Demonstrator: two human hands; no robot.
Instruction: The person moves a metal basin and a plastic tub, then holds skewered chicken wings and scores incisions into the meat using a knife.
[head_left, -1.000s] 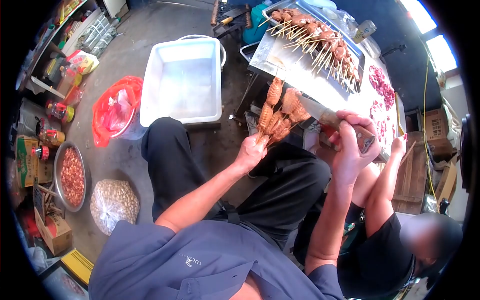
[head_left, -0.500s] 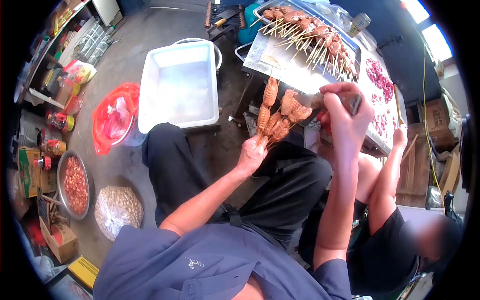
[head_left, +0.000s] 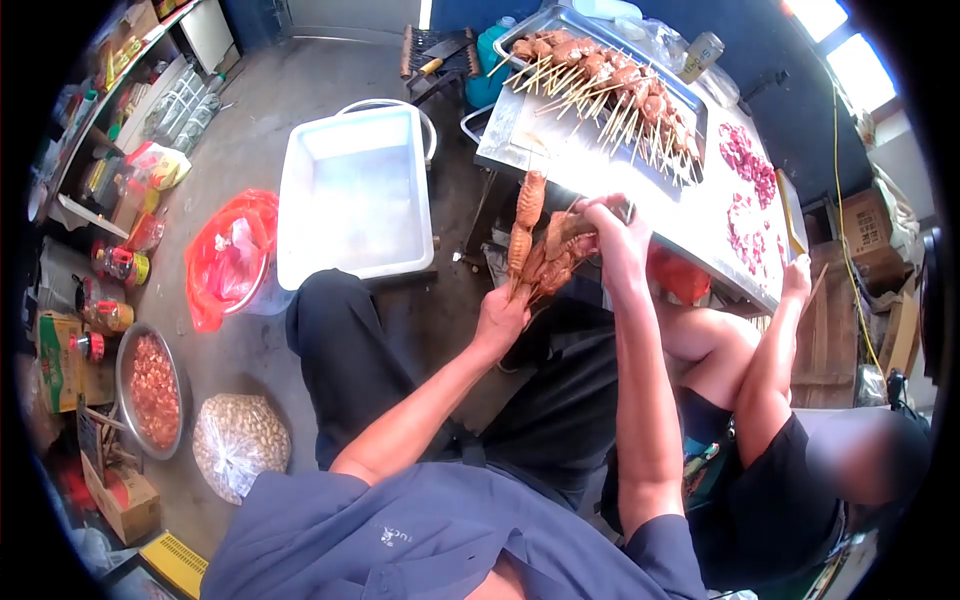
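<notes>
My left hand (head_left: pixel 500 322) is closed around the lower ends of several meat skewers (head_left: pixel 528 215), held upright above my lap. The meat is reddish brown, with scored ridges on the nearest stick. My right hand (head_left: pixel 617 235) is closed on a flat, brush-like tool (head_left: pixel 578 238), whose brownish end lies against the right side of the skewers. Fingers hide much of its handle. Beyond my hands, a metal tray (head_left: pixel 540 22) on the table carries a pile of more meat skewers (head_left: pixel 625 75), their bare sticks pointing towards me.
A white plastic tub (head_left: pixel 428 215) stands ahead on the floor, left of the metal table (head_left: pixel 590 150). Raw meat pieces (head_left: pixel 748 165) lie at its right. A co-worker (head_left: pixel 760 480) sits at my right. Left are a red bag (head_left: pixel 225 270), a steel bowl (head_left: pixel 180 395) and a bag of peanuts (head_left: pixel 240 440).
My right hand has moved down and left, bringing the brush-like tool from the skewers' upper right onto their side. The left hand stays closed on the skewers, slightly lower.
</notes>
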